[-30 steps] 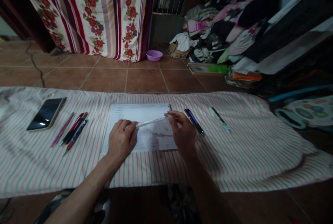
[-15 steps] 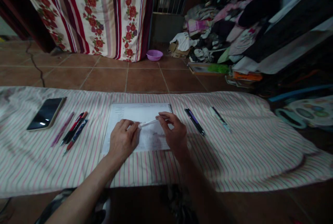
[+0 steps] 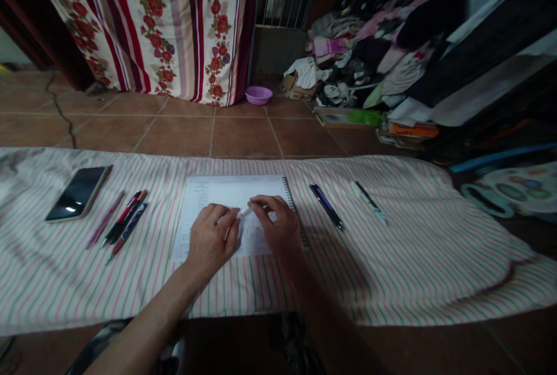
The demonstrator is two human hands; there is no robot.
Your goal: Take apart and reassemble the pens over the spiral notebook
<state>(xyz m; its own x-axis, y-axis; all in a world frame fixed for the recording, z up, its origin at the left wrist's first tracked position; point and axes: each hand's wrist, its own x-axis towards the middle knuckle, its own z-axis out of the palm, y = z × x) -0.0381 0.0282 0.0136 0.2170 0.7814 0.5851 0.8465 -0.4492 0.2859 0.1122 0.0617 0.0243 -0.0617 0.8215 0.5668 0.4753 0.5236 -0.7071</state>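
Observation:
My left hand (image 3: 213, 233) is closed over the open spiral notebook (image 3: 230, 184), with its fingertips on one end of a slim white stick-like thing (image 3: 245, 211). At the other end, the thumb and fingers of my right hand (image 3: 277, 221) are pinched together. Only a short white length shows between my hands; the fingers hide the rest, so I cannot tell its exact kind. Beneath both hands lies the notebook, its pages printed or written on and its black coil along the right edge.
Left of the notebook lie a purple pen (image 3: 105, 220), several other pens (image 3: 127, 231) and a smartphone (image 3: 79, 193). Dark pens (image 3: 326, 206) and a pale green pen (image 3: 369, 202) rest to the right. All lie on a striped cloth (image 3: 418, 247). Beyond, a purple basin (image 3: 258, 95) stands on the tiles.
My right hand has moved left toward my left hand. Less of the white stick-like thing shows between them now. The pens and phone have stayed in place.

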